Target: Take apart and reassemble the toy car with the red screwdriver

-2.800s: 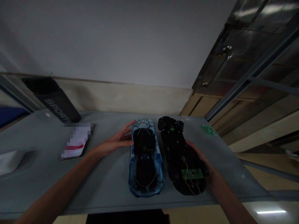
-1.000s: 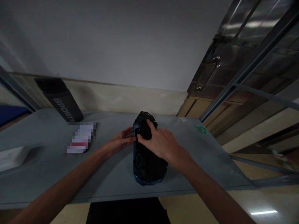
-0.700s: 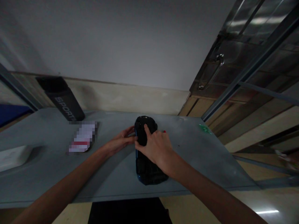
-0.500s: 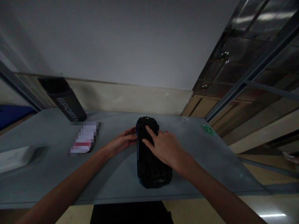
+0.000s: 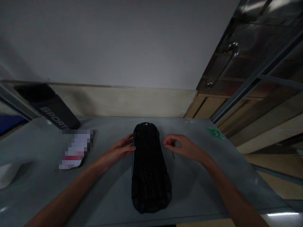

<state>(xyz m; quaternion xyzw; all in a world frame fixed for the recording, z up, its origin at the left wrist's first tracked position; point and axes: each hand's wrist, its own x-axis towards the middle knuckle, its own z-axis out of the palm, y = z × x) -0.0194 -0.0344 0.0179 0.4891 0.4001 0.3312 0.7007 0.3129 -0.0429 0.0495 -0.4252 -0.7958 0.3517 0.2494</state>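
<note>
A black toy car (image 5: 150,167), apparently underside up, lies lengthwise on the grey table (image 5: 196,189). My left hand (image 5: 123,146) rests against its left side near the far end, fingers apart. Off the car's right side, my right hand (image 5: 175,145) is curled with thumb and index finger pressed together in a pinch; what it holds, if anything, is too small to make out. A thin dark rod (image 5: 173,154) shows on the table just below those fingers. A small red spot is visible on the car's dark surface.
A black bottle marked SPORT (image 5: 54,110) leans at the back left, beside a blurred packet (image 5: 77,148). A white object (image 5: 8,175) is at the left edge. Green plastic (image 5: 216,132) lies at the right; a wall and metal frame stand behind.
My right hand has moved off the car to its right and closed into a pinch. The thin rod now shows on the table. The camera view has shifted slightly.
</note>
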